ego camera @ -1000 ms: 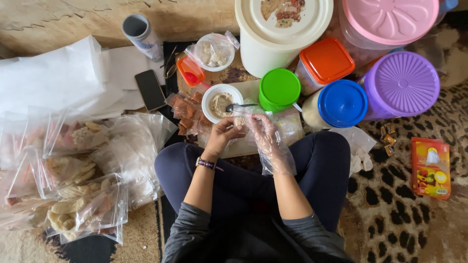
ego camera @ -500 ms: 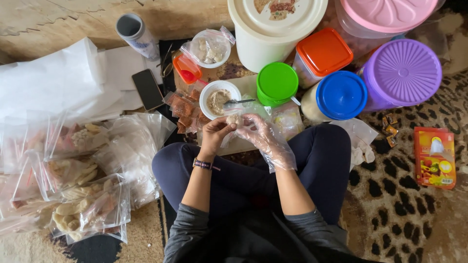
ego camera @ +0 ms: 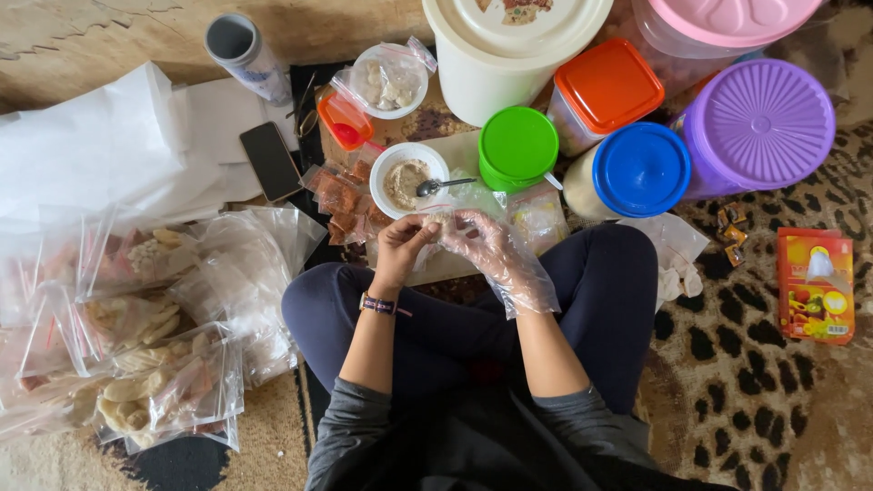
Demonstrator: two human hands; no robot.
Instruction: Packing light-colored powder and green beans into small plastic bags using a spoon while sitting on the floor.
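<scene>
Bare left hand (ego camera: 403,244), striped band at wrist: fingers curled, pinching a small pale lump of dough (ego camera: 434,221). Right hand (ego camera: 480,245) in loose clear plastic glove: fingertips closed on the same lump, held over the lap just short of a pale wooden board (ego camera: 452,151). Beyond: white round bowl of beige filling (ego camera: 408,179), metal spoon (ego camera: 440,185) resting in it. Farther: green-lidded round tub (ego camera: 518,145), blue-lidded round tub (ego camera: 640,169).

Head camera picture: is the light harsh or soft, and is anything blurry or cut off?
In the head view the light is soft and even, with faint shadows; the clear glove on the right hand shines a little. The left hand and white bowl look sharp. The white bucket and pink lid are cut off at the top edge.
</scene>
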